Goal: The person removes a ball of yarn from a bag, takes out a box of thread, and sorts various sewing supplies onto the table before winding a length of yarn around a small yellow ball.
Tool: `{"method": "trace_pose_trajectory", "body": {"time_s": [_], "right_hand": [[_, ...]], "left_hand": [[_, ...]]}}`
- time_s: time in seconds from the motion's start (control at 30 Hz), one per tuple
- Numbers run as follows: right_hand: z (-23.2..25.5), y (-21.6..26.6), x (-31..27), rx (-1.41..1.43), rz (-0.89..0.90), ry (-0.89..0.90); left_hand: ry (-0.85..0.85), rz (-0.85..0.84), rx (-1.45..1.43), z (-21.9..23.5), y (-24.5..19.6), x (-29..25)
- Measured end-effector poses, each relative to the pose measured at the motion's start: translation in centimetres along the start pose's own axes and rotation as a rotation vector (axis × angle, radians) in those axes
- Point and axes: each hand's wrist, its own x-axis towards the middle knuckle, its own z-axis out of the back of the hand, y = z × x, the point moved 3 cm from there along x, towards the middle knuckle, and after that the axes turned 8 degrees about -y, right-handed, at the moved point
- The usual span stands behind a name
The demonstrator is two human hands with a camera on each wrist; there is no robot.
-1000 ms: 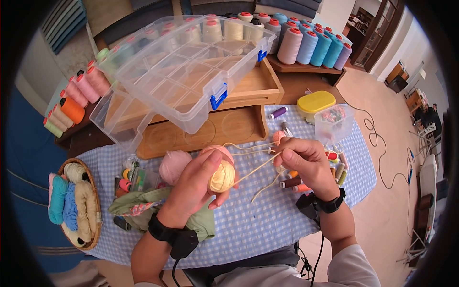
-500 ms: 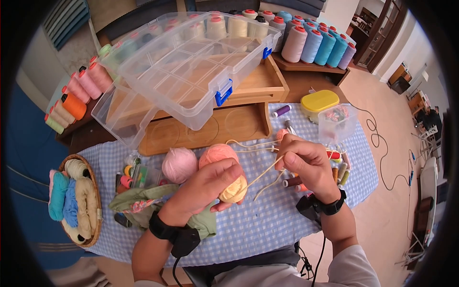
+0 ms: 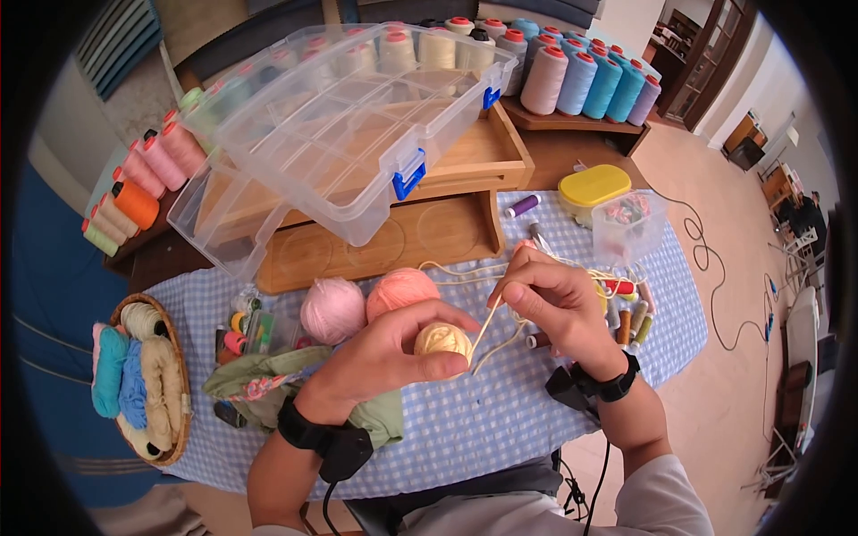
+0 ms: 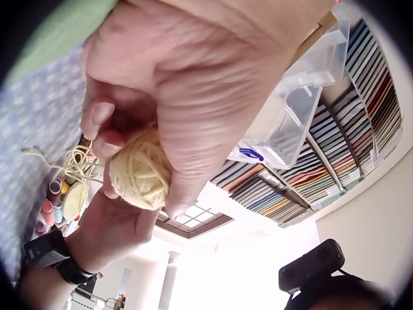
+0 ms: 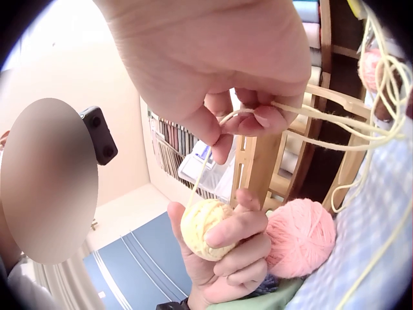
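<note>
A small pale-yellow yarn ball sits in my left hand, gripped between thumb and curled fingers. In the right wrist view the fingers wrap the side of the ball. My right hand pinches the yellow yarn strand between thumb and forefinger, a short way up and right of the ball. The strand runs taut from ball to fingertips, and loose loops of yarn trail beyond the right hand. Behind the left hand lie a coral yarn ball and a light-pink yarn ball.
A clear divided plastic case rests on a wooden organizer at the back. Small thread spools lie right, near a yellow-lidded box. A wicker basket of yarn stands left; green cloth lies by the left wrist.
The left hand has turned over the yarn ball, its thumb now at the near side. The right hand has shifted slightly left, and the strand between the hands has become shorter and steeper.
</note>
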Motion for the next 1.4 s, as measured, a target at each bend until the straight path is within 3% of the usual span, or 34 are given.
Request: {"method": "trace_pose_trajectory", "body": {"time_s": [0.23, 0.3, 0.4, 0.8, 1.27, 1.4], "right_hand": [[-0.1, 0.2, 0.0, 0.033, 0.064, -0.017], [-0.2, 0.2, 0.0, -0.068, 0.179, 0.019], [-0.6, 0.2, -0.3, 0.056, 0.110, 0.020], [-1.1, 0.3, -0.4, 0.048, 0.126, 0.041], [-1.5, 0.0, -0.5, 0.042, 0.130, 0.075], [-1.6, -0.3, -0.5, 0.041, 0.129, 0.070]], "left_hand": [[0.003, -0.003, -0.057, 0.4, 0.6, 0.0], [0.029, -0.004, -0.034, 0.2, 0.3, 0.1], [0.031, -0.005, -0.003, -0.1, 0.1, 0.0], [0.025, 0.050, 0.031, 0.2, 1.1, 0.2], [0.165, -0.076, 0.067, 0.1, 0.9, 0.3], [0.077, -0.008, -0.057, -0.5, 0.4, 0.1]]}}
